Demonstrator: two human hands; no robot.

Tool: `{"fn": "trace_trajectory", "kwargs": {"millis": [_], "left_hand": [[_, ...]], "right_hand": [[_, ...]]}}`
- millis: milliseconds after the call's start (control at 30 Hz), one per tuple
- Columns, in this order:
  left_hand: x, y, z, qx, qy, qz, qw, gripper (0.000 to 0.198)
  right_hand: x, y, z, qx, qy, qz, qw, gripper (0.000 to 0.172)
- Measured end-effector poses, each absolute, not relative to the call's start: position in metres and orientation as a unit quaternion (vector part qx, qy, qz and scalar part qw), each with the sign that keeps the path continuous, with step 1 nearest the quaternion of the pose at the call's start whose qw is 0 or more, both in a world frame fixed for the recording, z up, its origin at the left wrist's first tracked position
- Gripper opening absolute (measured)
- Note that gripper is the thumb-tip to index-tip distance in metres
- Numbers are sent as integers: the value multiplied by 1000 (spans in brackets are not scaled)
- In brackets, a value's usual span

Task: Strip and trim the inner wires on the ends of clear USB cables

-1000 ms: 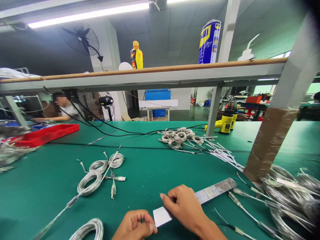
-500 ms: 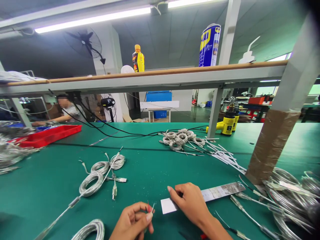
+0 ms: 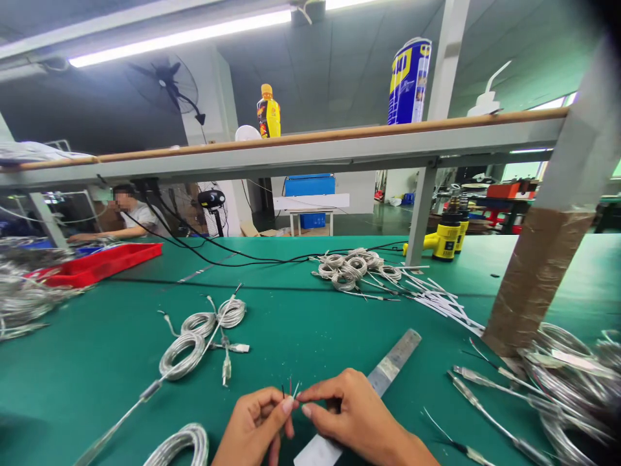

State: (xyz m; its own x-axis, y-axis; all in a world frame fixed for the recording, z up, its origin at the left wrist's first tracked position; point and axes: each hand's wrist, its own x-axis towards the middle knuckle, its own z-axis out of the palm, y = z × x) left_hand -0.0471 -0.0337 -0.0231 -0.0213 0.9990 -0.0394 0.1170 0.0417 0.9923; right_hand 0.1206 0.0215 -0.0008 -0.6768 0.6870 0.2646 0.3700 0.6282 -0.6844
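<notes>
My left hand is closed in a pinch on a cable end. Thin black, red and white wires stick up from between its thumb and forefinger. Right beside them is my right hand, its forefinger and thumb reaching to the wires. A flat metal strip like a steel ruler runs under that hand, held by its curled fingers. The strip's pale near end shows below the hand, and its far end points up to the right. A coiled clear cable with USB plugs lies left of my hands.
Behind lie bundled cables, white tubes and yellow heat guns. More cables are heaped at right by a taped post. A red tray stands at left, with a person beyond. A shelf spans overhead.
My right hand has moved left to the wires in my left hand. The metal strip has swung with it, now lying more steeply. My left hand stays nearly in place.
</notes>
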Motion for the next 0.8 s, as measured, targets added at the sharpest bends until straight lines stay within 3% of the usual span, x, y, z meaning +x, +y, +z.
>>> {"fn": "trace_trajectory", "kwargs": {"millis": [133,400,800], "left_hand": [[-48,-32,-34,501,516,457,523,41],[-45,-37,-27,499,507,461,530,39],[-33,-46,-15,584,567,465,346,32]], "right_hand": [[114,19,-5,-294,-830,371,294,28],[111,19,-7,-324,-784,441,293,18],[119,20,2,-314,-844,317,297,12]]}}
